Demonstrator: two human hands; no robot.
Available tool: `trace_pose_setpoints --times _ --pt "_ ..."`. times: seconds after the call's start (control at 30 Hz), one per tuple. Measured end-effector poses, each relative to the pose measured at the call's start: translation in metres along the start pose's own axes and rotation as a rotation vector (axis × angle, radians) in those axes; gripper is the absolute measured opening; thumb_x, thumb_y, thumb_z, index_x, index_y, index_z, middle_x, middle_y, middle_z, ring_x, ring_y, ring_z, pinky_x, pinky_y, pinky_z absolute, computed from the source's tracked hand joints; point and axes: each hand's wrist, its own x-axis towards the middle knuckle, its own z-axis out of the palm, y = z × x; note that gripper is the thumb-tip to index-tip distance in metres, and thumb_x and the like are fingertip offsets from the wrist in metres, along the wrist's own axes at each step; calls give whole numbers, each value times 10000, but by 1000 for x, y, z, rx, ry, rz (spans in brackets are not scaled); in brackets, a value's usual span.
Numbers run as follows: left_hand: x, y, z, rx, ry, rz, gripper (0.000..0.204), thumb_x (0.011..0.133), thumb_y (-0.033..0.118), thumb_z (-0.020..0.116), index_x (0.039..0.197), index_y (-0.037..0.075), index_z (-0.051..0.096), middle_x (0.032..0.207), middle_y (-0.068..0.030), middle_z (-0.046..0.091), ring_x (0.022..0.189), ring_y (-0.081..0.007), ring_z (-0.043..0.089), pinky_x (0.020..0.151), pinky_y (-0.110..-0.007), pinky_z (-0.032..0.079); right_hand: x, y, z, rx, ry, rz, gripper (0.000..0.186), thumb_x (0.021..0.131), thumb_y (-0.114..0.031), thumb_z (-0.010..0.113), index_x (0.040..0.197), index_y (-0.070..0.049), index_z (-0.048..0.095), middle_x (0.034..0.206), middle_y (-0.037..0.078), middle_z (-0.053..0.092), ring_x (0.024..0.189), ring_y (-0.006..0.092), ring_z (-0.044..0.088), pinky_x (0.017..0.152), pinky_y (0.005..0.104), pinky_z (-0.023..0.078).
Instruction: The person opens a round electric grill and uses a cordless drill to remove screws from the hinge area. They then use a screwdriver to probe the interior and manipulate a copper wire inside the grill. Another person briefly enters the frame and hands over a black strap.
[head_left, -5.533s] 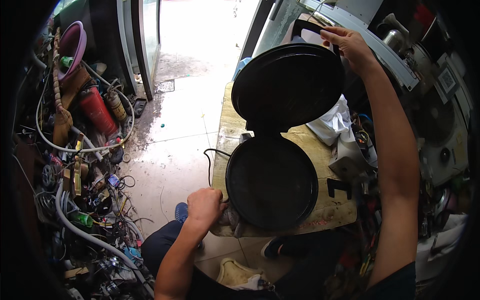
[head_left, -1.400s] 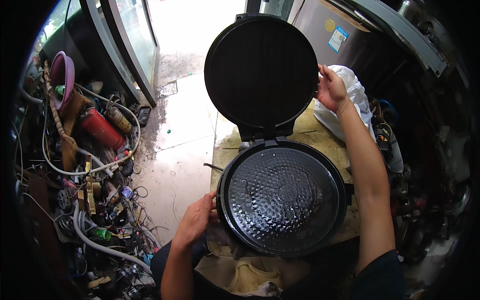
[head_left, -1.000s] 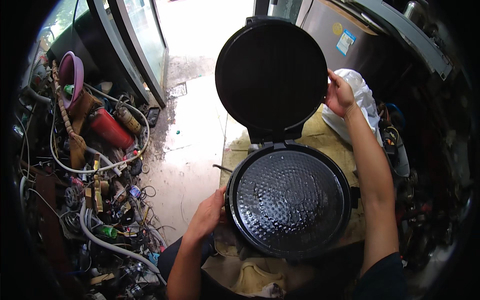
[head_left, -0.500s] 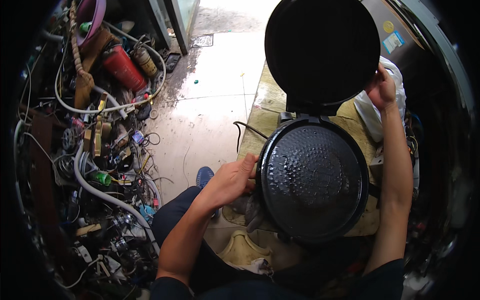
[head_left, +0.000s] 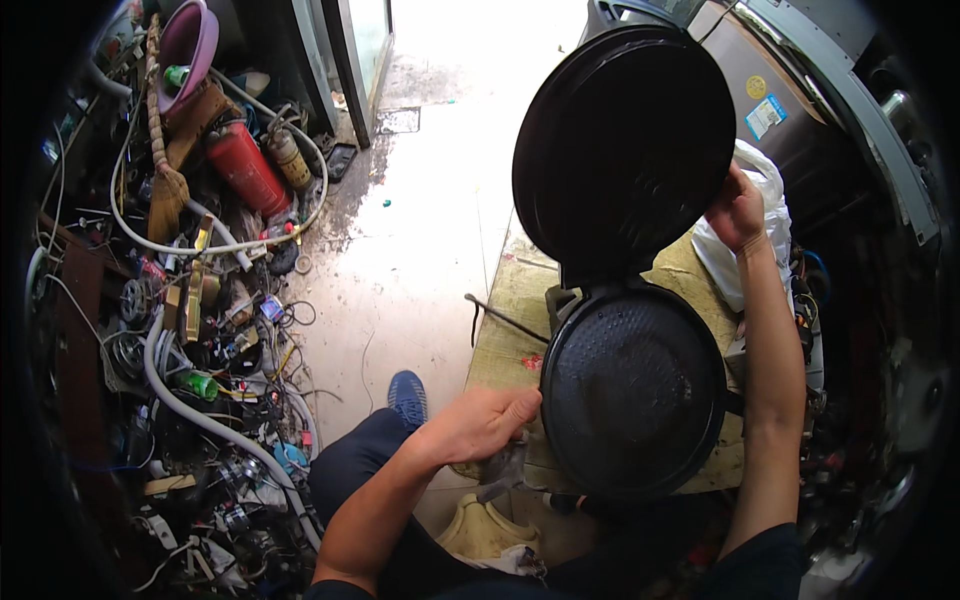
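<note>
Left hand [head_left: 480, 425] curled against the near rim of the black dimpled pan [head_left: 632, 388] on a worn board [head_left: 505, 335], right hand [head_left: 737, 208] fingers clamped on the raised lid [head_left: 622, 140], wet concrete floor [head_left: 420, 230] and tangled scrap [head_left: 190, 300] beyond.

Raised lid [head_left: 625, 150] behind pan [head_left: 633, 388]; extinguisher [head_left: 245, 168] far left

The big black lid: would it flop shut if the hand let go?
Probably. The lid stands nearly upright on a hinge, and the right hand steadies its edge. It looks thick and stiff, so likely heavy. The left hand braces the pan, suggesting it might slide or tip.
</note>
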Motion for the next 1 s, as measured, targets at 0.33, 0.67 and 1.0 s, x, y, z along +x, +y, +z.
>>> trace_pose_setpoints --times 0.33,0.67,1.0 --pt "29 49 -83 148 749 268 596 1094 494 427 1276 -35 633 1240 -156 699 1050 -230 703 848 -351 566 17 -1 16 25 -2 23 430 1079 -291 405 1386 -54 591 1362 98 648 1249 261 604 1125 436 430" --pt "114 66 -96 -269 322 512 855 1030 715 202 1582 82 361 1557 -119 479 1457 -256 430 1203 -466 307 40 8 11 -72 105 113 467 1098 -395 374 1386 -104 598 1289 57 692 1161 234 657 1042 433 490" --pt "127 71 -90 -522 369 587 599 1067 544 418 1414 68 528 1406 -65 617 1292 -194 576 1112 -400 440 12 -30 35 -743 293 322 573 1098 -539 319 1386 -106 560 1201 84 689 1103 244 621 991 448 445"
